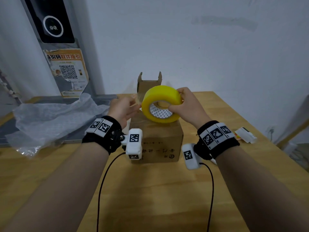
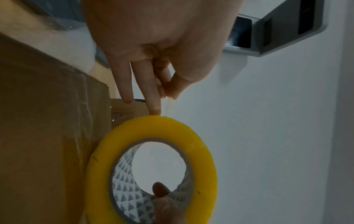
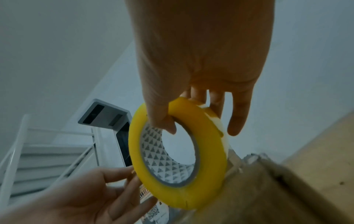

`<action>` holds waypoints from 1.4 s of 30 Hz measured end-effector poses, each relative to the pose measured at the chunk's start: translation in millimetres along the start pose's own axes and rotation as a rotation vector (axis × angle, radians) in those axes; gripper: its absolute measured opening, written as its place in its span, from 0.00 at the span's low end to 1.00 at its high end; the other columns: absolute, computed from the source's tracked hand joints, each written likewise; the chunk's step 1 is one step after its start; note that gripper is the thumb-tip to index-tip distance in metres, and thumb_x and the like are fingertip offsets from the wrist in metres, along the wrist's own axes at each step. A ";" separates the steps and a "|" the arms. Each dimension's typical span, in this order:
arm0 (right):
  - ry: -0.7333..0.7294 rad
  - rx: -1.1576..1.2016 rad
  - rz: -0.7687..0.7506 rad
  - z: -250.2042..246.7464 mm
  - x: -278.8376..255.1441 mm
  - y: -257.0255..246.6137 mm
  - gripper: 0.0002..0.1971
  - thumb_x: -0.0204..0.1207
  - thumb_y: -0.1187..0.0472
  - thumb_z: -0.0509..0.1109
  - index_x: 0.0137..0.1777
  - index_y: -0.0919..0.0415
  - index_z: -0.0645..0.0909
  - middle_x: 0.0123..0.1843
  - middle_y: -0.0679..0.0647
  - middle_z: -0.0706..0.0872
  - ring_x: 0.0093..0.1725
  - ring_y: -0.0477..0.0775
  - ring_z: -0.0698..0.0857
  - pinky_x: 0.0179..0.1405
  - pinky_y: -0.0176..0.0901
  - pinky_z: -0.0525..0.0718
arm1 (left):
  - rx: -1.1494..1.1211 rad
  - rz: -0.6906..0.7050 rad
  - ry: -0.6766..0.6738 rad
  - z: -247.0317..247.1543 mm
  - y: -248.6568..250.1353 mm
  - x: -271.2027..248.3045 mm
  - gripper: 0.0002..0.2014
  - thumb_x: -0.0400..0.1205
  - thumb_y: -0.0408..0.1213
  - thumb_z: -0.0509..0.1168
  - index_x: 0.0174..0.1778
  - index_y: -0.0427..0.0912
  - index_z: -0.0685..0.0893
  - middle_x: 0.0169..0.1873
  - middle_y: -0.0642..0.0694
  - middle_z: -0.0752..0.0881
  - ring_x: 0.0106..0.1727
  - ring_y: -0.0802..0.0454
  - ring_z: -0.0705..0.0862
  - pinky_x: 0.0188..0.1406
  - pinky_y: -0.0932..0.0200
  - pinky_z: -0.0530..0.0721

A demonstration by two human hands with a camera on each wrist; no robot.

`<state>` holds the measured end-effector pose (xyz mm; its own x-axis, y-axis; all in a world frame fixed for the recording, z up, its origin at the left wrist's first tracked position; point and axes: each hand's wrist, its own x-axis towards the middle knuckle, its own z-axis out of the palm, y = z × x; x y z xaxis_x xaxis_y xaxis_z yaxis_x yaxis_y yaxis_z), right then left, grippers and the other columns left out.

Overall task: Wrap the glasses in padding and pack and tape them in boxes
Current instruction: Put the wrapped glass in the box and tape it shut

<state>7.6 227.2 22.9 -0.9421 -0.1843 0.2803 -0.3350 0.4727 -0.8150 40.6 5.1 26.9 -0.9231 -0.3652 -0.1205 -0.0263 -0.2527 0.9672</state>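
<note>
A yellow tape roll (image 1: 161, 103) is held on edge just above a closed cardboard box (image 1: 157, 139). My right hand (image 1: 177, 100) grips the roll, thumb (image 3: 164, 121) inside the patterned core and fingers over the outer rim. My left hand (image 1: 133, 104) pinches the loose end of the clear tape (image 2: 169, 104) between thumb and fingers at the roll's left side. In the left wrist view the tape roll (image 2: 199, 145) hangs beside the cardboard box (image 2: 47, 121). No glasses are visible.
A second, open cardboard box (image 1: 149, 82) stands behind the closed one. Crumpled clear plastic padding (image 1: 50, 118) lies at the table's left. A small white object (image 1: 245, 134) sits near the right edge of the wooden table (image 1: 158, 190). The wall is close behind.
</note>
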 end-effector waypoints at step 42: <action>0.099 -0.069 0.163 1.0 -13.3 21.4 0.10 0.76 0.55 0.79 0.53 0.58 0.87 0.44 0.57 0.92 0.36 0.58 0.92 0.33 0.58 0.94 | 0.134 0.008 -0.127 -6.4 -26.8 -22.1 0.05 0.86 0.28 0.69 0.44 0.36 0.87 0.37 0.43 0.93 0.37 0.53 0.93 0.52 0.62 0.90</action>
<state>13.0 238.8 1.3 -0.9798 -0.0167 0.1992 -0.1756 0.5483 -0.8176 64.1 14.2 2.2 -0.9643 -0.2485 -0.0915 -0.0616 -0.1256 0.9902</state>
